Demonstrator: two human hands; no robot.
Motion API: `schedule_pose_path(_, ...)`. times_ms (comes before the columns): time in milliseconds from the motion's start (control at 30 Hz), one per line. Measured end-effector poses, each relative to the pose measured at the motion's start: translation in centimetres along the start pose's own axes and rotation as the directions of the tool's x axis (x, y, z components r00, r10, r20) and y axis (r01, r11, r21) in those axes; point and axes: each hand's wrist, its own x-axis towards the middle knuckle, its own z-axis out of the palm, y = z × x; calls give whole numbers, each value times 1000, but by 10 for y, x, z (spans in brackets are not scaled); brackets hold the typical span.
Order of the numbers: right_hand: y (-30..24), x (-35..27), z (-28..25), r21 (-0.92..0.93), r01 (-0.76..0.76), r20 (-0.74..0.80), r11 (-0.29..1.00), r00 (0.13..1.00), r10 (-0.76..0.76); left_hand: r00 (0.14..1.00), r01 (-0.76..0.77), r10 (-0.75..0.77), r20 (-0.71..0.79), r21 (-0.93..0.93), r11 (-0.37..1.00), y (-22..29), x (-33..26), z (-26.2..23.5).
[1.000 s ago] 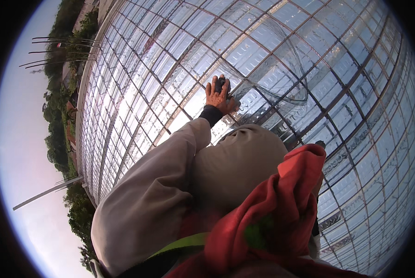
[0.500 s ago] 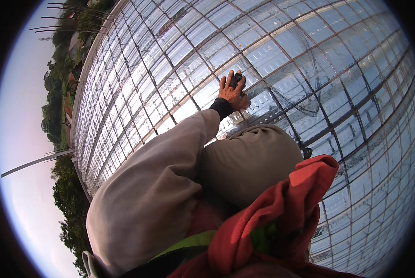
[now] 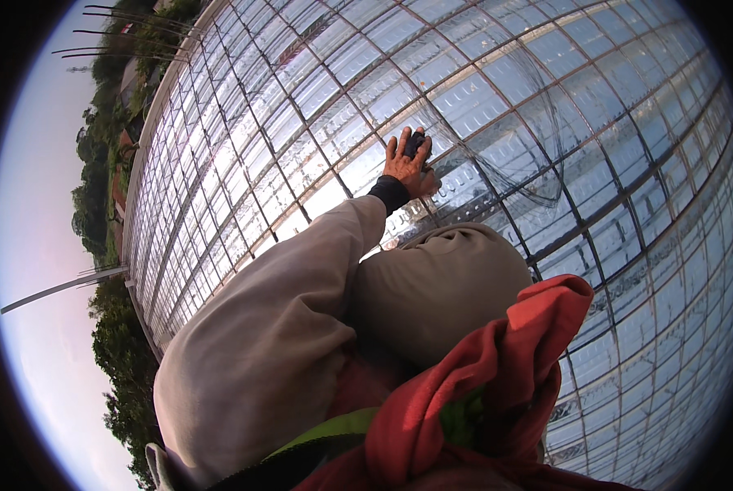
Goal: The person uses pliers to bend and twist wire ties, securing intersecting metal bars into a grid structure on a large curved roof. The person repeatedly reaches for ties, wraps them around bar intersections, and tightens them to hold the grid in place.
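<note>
My left hand (image 3: 410, 165) reaches out over a grid of thin steel reinforcing bars (image 3: 581, 227), its fingers spread and the palm turned down. Something black (image 3: 415, 145) covers part of its fingers, perhaps a wrap or a piece of glove. A black cuff (image 3: 390, 193) circles the wrist below a beige sleeve. Whether the palm rests on a bar or on the sheet beneath is hard to tell. Just below the hand is my bent knee (image 3: 448, 282) in khaki cloth. My right hand is not in view.
Shiny ribbed metal sheeting (image 3: 469, 106) lies under the bars. A loose loop of thin wire (image 3: 538, 200) sits to the hand's right. Red cloth (image 3: 440, 393) hangs in front of me. Bar ends (image 3: 129, 33) and a pole (image 3: 63, 288) stick out past the left edge, with trees beyond.
My left hand has hardly moved, its fingers shifting slightly. The red cloth has swung a little left. A small dark thing beside my knee no longer shows.
</note>
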Motion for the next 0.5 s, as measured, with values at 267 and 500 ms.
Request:
schedule_pose_path(267,-31,-2,0,-89,128,84,988,989,-120,1000,21,-21,9,-38,999,-5,-1,6)
schedule_pose_path(500,-22,-3,-11,-80,22,-160,997,987,-35,998,10,-13,-56,-56,998,-3,-3,11)
